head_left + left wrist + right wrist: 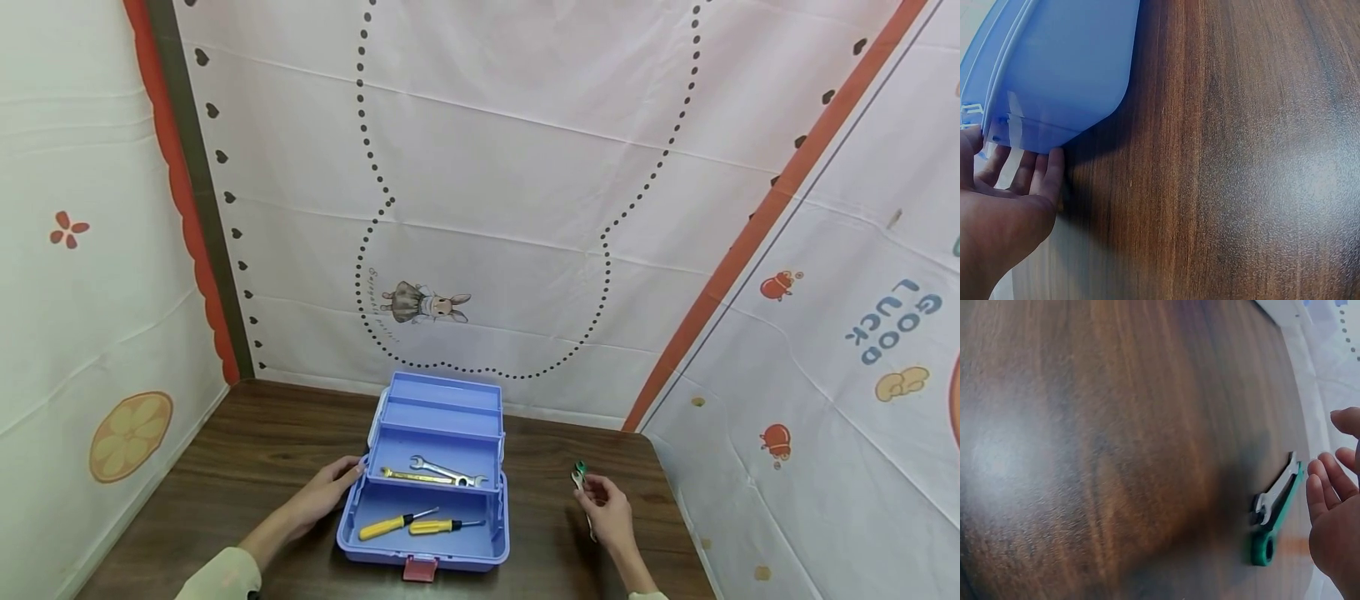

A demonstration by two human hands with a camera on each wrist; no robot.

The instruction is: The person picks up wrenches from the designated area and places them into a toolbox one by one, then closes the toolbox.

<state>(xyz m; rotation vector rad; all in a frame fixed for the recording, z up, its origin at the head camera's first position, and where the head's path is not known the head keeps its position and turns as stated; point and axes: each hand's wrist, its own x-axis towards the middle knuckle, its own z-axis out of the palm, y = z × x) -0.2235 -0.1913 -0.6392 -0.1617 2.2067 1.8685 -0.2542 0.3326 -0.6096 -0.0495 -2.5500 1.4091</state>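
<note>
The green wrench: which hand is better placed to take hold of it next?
Right, I'd judge: the right hand is already close to the green wrench, while the left hand is across the table, touching the blue toolbox.

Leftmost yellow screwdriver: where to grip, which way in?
Leftmost screwdriver: probably mid-length of the thick handle, from above on the near side. It lies toward the front of the toolbox, shaft pointing right and away, trays rising behind.
</note>
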